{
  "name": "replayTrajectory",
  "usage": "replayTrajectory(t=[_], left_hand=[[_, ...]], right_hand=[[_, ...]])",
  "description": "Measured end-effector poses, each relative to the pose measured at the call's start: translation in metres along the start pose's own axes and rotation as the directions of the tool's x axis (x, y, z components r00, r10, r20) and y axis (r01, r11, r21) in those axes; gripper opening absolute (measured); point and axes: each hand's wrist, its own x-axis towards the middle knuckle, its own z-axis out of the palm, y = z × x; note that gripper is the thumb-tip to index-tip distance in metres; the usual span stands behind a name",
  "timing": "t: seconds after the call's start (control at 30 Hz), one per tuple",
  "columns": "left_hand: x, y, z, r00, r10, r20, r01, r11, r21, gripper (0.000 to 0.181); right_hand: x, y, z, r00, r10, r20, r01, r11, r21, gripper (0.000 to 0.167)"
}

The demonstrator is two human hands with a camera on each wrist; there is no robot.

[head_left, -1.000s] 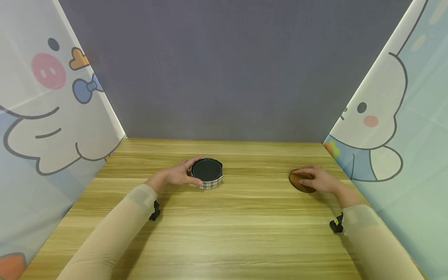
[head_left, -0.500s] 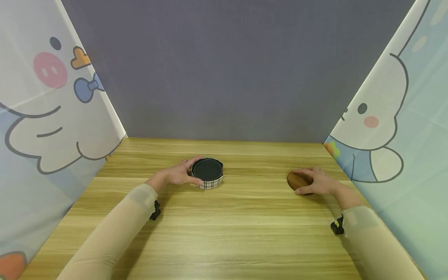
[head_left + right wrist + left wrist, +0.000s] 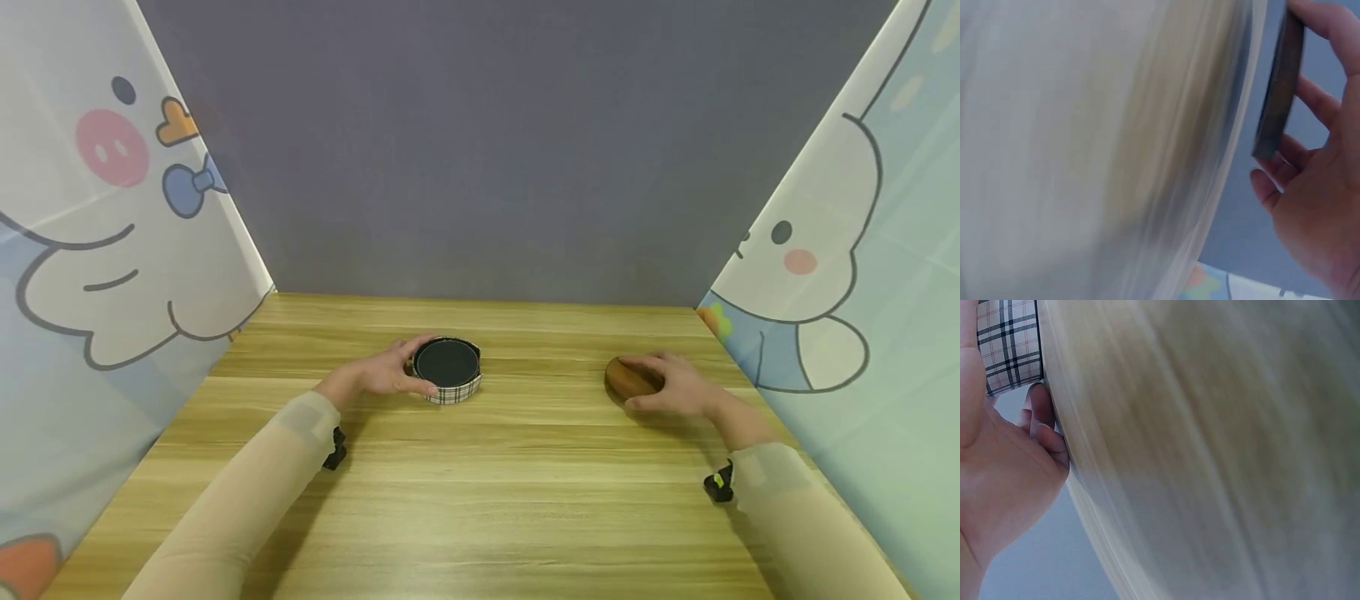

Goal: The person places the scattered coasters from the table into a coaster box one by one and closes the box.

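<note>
A round holder [image 3: 459, 394] with black-and-white plaid sides stands on the table left of centre. A flat black disc [image 3: 447, 362] fills its top. My left hand [image 3: 382, 372] grips this holder from the left, thumb in front and fingers behind; part of the plaid side [image 3: 1010, 340] shows in the left wrist view. To the right, my right hand [image 3: 677, 387] pinches a brown wooden disc, which looks like a coaster [image 3: 628, 380], between thumb and fingers. In the right wrist view the coaster [image 3: 1282, 87] is seen edge-on, raised off the tabletop.
The wood-grain table [image 3: 510, 492] runs back to a plain grey wall [image 3: 480, 167]. Cartoon-printed panels [image 3: 75, 183] close in the left side, and a similar panel [image 3: 847, 250] stands close to my right arm.
My right hand has closed its thumb and fingers on the wooden coaster and lifted it slightly, shifting it a little left. The left hand and plaid holder stay put.
</note>
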Motion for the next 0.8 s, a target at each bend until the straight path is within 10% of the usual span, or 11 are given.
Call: replayTrajectory(t=[0.8], left_hand=[[0.002, -0.001, 0.000, 1.000, 0.000, 0.003, 0.000, 1.000, -0.008, 0.116]], right_hand=[[0.060, -0.098, 0.039, 0.984, -0.176, -0.007, 0.176, 0.984, 0.035, 0.081]])
